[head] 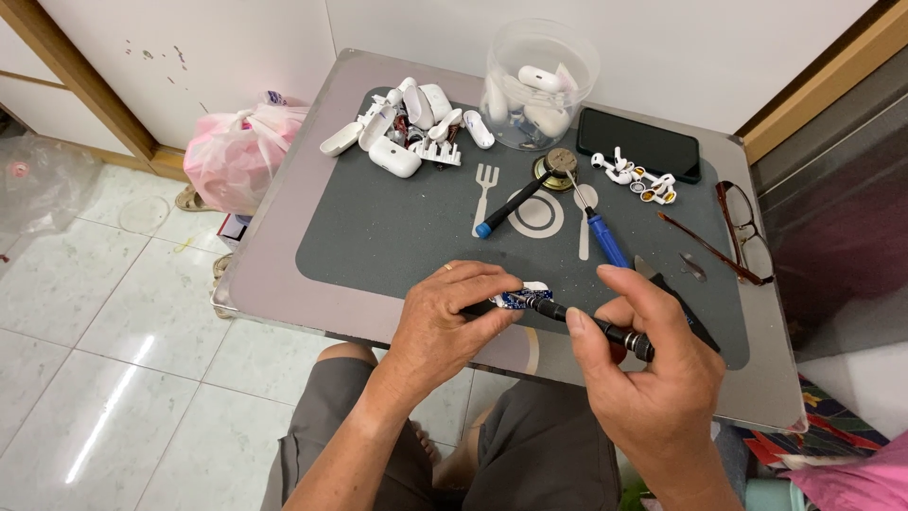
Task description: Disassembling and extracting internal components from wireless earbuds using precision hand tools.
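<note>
My left hand (445,317) pinches a small white and blue earbud case part (515,297) just above the near edge of the grey mat (378,237). My right hand (643,364) grips a black screwdriver (596,326), its tip resting against that part. Both hands hover over the near side of the small grey table (284,237).
On the mat lie two blue-handled screwdrivers (506,208) (605,237), a pile of white earbud cases (407,128), a clear tub of earbud parts (537,85), loose earbuds (638,180), a round metal piece (558,166), a black phone (638,142) and glasses (742,232). A pink bag (236,156) sits on the floor.
</note>
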